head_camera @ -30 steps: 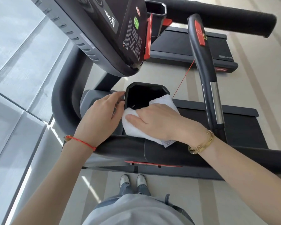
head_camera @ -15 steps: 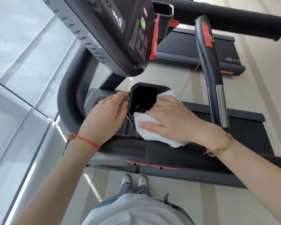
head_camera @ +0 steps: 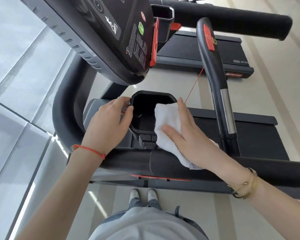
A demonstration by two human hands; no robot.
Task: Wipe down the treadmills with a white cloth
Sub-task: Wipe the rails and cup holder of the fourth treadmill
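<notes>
Right hand flat, pressing white cloth on treadmill cup holder rim, left hand gripping holder's opposite edge

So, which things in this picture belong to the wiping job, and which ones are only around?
Belong to the job:
- folded white cloth
- black plastic cup holder
- right hand, pressing the cloth
- left hand, its grip on the holder's rim

Only around:
- black console panel
- red safety cord
- second treadmill's grey deck

Two treadmills, one white cloth, two hands, two shoes.
</notes>
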